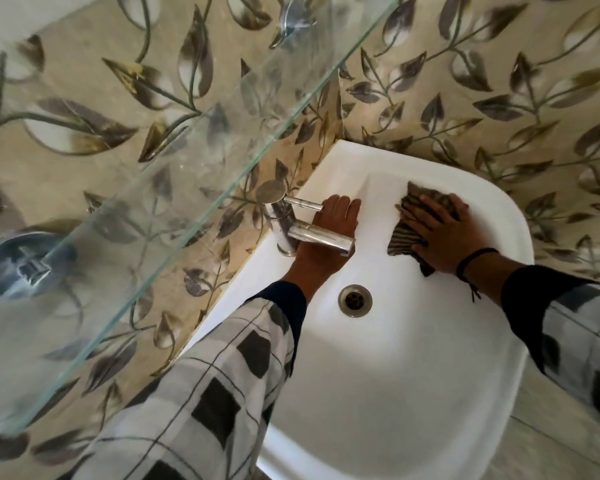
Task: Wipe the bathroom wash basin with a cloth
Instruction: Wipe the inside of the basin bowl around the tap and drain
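Leaf-print tile wall [499,81], white wash basin [413,375] fixed to it. The cloth [404,239] looks light, soft and limp; we reckon it bunches unless pinned flat under a palm. Our right hand [444,237] presses it, fingers spread, on the bowl's inner slope. Left hand [336,218] lies flat under the tap [278,216], clear of the cloth.

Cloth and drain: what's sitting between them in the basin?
Nothing. In the head view, only bare white basin wall runs from the striped cloth under the right hand down to the drain.
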Demonstrator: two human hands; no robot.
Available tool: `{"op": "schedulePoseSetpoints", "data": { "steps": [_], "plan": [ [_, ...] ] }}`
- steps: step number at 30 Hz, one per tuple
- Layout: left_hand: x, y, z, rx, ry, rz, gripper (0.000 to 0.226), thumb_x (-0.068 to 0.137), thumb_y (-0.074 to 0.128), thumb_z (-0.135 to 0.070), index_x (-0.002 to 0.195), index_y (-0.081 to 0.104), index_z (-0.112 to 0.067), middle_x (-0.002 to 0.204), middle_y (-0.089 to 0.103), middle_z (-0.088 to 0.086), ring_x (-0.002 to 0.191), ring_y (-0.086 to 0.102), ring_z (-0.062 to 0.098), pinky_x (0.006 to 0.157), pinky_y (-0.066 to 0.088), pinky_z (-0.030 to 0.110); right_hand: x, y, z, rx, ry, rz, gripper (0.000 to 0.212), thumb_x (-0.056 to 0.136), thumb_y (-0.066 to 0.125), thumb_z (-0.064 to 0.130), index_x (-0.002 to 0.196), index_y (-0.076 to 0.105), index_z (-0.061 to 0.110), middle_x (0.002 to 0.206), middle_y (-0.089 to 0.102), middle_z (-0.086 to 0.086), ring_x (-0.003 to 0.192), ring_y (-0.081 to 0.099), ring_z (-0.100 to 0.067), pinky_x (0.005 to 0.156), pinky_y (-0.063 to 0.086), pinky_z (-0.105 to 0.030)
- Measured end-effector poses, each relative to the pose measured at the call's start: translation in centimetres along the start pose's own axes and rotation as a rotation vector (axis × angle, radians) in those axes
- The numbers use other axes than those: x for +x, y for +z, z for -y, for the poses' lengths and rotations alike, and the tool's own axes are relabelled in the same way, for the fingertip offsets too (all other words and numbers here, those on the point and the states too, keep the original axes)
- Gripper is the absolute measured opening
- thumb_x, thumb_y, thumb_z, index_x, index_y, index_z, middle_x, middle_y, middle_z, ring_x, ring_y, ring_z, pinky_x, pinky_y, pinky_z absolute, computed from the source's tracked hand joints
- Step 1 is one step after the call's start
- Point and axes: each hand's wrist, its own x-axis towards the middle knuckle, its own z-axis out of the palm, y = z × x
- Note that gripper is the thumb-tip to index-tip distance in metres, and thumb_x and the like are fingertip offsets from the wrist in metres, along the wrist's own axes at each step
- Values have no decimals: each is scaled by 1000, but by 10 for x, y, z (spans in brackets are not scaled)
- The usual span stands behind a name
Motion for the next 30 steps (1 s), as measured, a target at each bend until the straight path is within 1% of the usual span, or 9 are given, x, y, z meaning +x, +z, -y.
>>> {"op": "schedulePoseSetpoints", "data": {
  "steps": [3,6,12,15,18,22,26,28,30],
  "plan": [
    [-1,-1,-1,-11,-26,13,51,105,23,-22,153,28,-5,150,39,15,141,31,34,116,26,42,-21,5,6,-14,90,115,66,101,25,50,157,1,29,165,-5,7,152,-11,-21,121,-11,-49],
    [-2,-2,-1,-23,-43,21,51,104,26,-22,152,29,-5,148,40,14,140,32,33,113,31,43,-37,9,11,-55,120,227,67,100,19,54,157,0,26,165,-8,4,152,-12,-24,120,-10,-52],
    [-1,1,0,-21,-57,40,52,103,26,-24,152,27,-9,148,38,10,141,31,31,113,32,42,-85,7,42,-5,106,428,75,96,19,64,157,0,23,165,-8,-2,152,-10,-28,118,-10,-54],
    [1,4,2,-9,-50,39,53,104,19,-26,154,23,-8,149,37,11,141,30,32,114,31,42,-128,5,94,170,16,475,82,93,23,68,157,2,22,165,-9,-5,151,-9,-32,118,-7,-54],
    [2,7,2,4,-29,18,52,105,19,-25,153,24,-8,146,40,11,139,33,32,114,29,42,-160,-1,160,436,-94,495,89,86,12,75,158,1,23,162,-17,-4,150,-14,-37,119,-6,-55],
    [3,9,2,-35,-21,-34,50,105,25,-25,151,33,-6,142,47,14,135,39,35,112,33,45,-156,-7,218,757,-234,657,77,91,10,75,154,-9,36,161,-24,7,144,-31,-19,114,-20,-44],
    [3,11,1,-83,-8,-100,47,104,32,-23,145,42,-4,135,53,16,131,45,36,109,37,47,-132,-10,226,818,-266,602,73,92,13,73,153,-9,39,162,-22,9,142,-32,-11,117,-17,-43],
    [2,11,1,-90,-11,-109,46,103,33,-22,145,43,-4,135,53,15,131,45,36,109,37,47,-121,-13,230,799,-227,533,72,96,16,67,155,-8,35,162,-21,5,144,-31,-15,120,-15,-45],
    [3,9,0,-96,-14,-119,46,103,33,-21,144,43,-4,134,53,15,130,45,35,109,37,46,-118,-19,239,798,-164,524,71,98,17,63,156,-9,31,162,-22,3,146,-30,-21,120,-14,-48]
  ]
}}
